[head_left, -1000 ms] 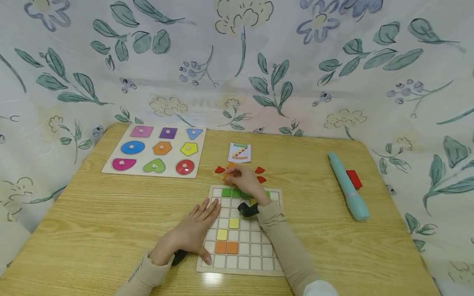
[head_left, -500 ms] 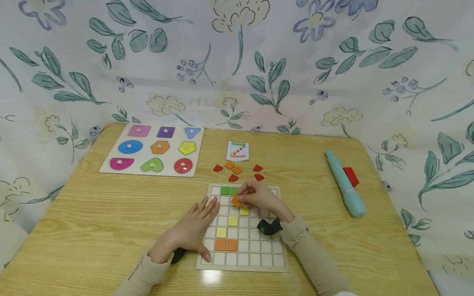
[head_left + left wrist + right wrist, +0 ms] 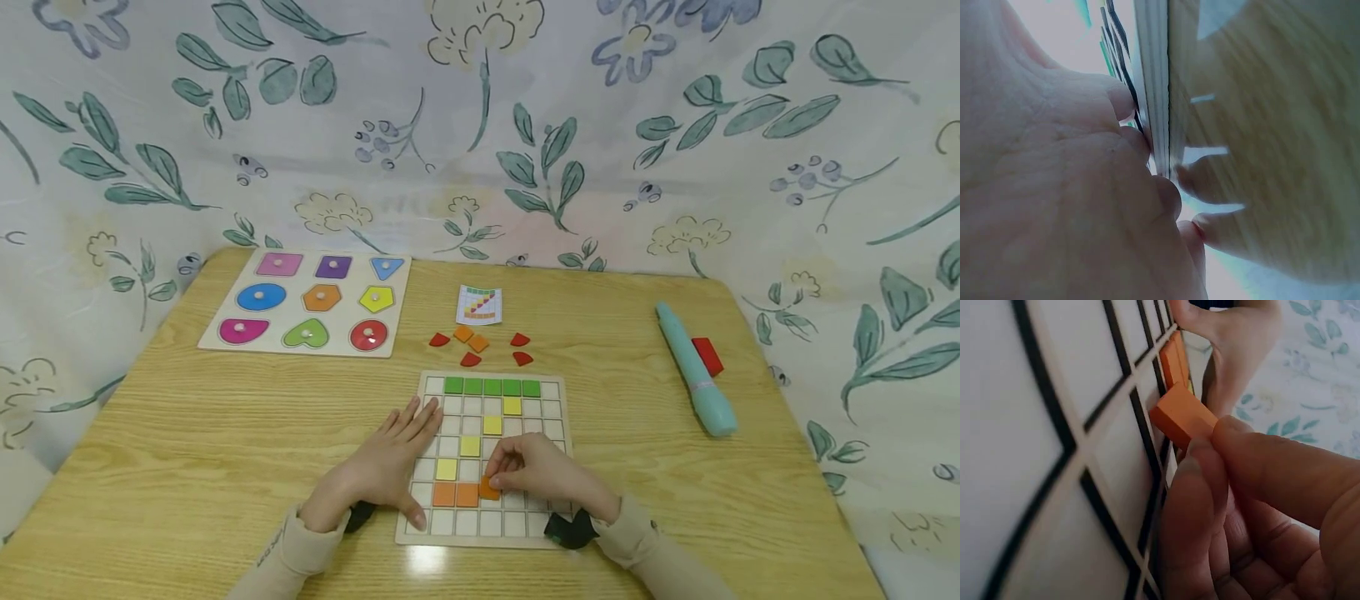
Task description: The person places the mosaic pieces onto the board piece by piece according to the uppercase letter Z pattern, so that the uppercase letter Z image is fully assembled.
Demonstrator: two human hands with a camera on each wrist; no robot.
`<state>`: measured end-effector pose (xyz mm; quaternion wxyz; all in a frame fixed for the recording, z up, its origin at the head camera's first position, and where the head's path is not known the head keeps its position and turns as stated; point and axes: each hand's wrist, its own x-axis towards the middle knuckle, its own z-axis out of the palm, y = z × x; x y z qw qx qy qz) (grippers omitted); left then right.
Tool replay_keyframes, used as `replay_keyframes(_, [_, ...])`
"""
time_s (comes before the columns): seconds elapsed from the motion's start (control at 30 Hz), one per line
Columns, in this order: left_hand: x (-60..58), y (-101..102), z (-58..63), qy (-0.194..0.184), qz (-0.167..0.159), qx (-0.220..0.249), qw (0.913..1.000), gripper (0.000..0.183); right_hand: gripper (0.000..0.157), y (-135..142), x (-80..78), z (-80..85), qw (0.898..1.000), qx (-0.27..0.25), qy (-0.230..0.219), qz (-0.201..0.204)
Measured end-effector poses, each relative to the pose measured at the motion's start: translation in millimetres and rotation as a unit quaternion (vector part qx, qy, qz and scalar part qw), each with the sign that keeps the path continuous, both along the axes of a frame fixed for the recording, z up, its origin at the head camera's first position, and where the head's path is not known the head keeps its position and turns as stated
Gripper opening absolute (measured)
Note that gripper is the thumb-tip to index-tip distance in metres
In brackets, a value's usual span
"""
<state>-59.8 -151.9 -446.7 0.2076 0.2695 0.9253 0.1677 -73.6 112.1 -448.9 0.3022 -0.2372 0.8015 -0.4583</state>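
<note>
A white grid board (image 3: 491, 533) with square recesses lies in front of me. Green square tiles (image 3: 492, 387) fill part of its top row, yellow tiles (image 3: 470, 447) step diagonally down, and two orange tiles (image 3: 455, 495) lie side by side low on the left. My right hand (image 3: 536, 471) pinches another orange square tile (image 3: 1184, 414) between thumb and fingertips, tilted over the cell just right of those two. My left hand (image 3: 390, 467) rests flat with spread fingers on the board's left edge; in the left wrist view its fingers (image 3: 1166, 197) lie along that edge.
Beyond the board lie two loose orange tiles (image 3: 477, 342), several red quarter-round pieces (image 3: 470, 359) and a small pattern card (image 3: 479, 306). A shape puzzle board (image 3: 341, 325) is at the back left. At right lie a turquoise stick-shaped object (image 3: 697, 375) and a red block (image 3: 708, 356).
My right hand took an orange tile from the loose pieces beyond the board and carried it toward me, down to the row with the two orange tiles. The left hand stayed put.
</note>
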Motion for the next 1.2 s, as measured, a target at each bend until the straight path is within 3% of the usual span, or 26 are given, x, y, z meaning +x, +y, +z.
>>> replay_keyframes(0.23, [0.0,1.6,2.8,-0.002,0.003,0.001,1.0,0.14,0.005,-1.0,4.4,3.6,0.999,0.027,0.029,0.019])
replay_keyframes(0.53, [-1.1,2.7,2.7,-0.006,0.006,-0.003,1.0,0.14,0.009,-3.6,7.7,0.7,0.997,0.025,0.075,0.01])
replay_keyframes(0.7, [0.0,1.3,3.4,-0.002,0.001,0.003,1.0,0.14,0.003,-4.5,1.8,4.3,0.998,0.025,0.059,0.006])
replay_keyframes(0.9, [-0.1,-0.1,6.1,-0.002,0.001,0.008,1.0,0.14,0.015,-6.8,-28.2,12.9,0.999,0.01,0.031,-0.004])
replay_keyframes(1.1, [0.1,0.8,5.8,0.001,-0.005,0.002,1.0,0.14,0.041,-15.1,-70.9,10.6,0.995,-0.056,-0.031,-0.08])
replay_keyframes(1.2, [0.9,1.2,5.3,0.007,-0.01,0.004,0.9999,0.14,0.05,-22.6,-88.9,8.1,0.99,-0.082,-0.023,-0.115])
